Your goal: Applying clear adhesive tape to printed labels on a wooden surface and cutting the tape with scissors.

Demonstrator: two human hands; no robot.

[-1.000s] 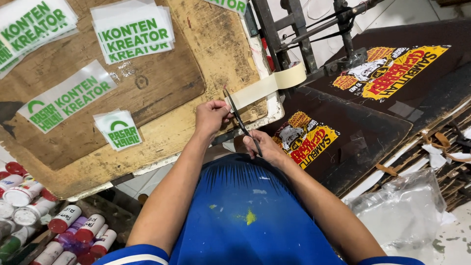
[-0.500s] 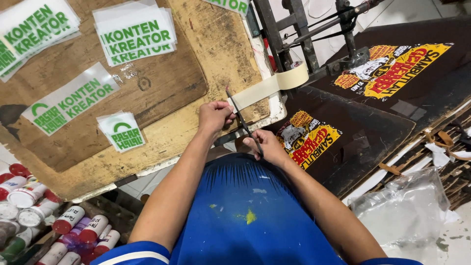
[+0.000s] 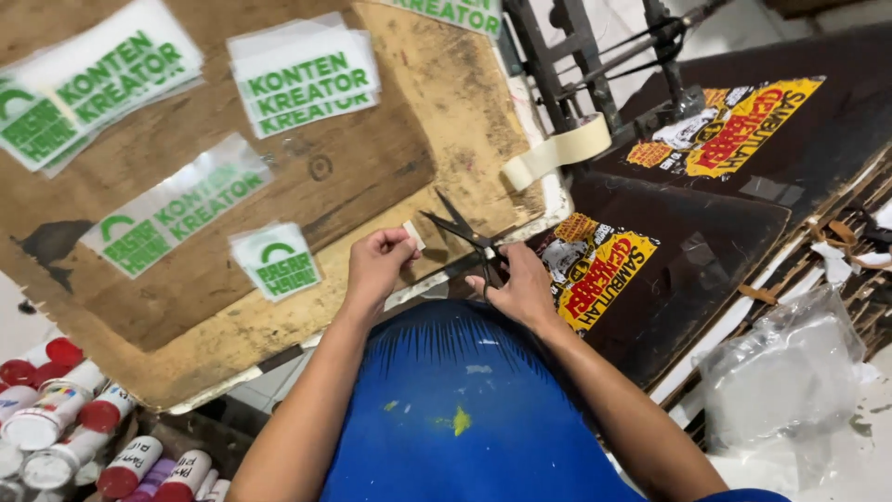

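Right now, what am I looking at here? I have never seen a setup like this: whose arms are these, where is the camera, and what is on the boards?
The single view comes from a camera worn on a person's head, looking down, so the two bare arms are that person's own, above their blue shirt. The right hand holds open black scissors. The left hand pinches a small pale piece of tape beside the blades. A strip of masking tape hangs from a dark metal frame. The worn wooden board carries clear sheets with green lettering. To the right, dark boards bear yellow and red prints. Red-capped containers stand at lower left, and a clear plastic bag lies at lower right.
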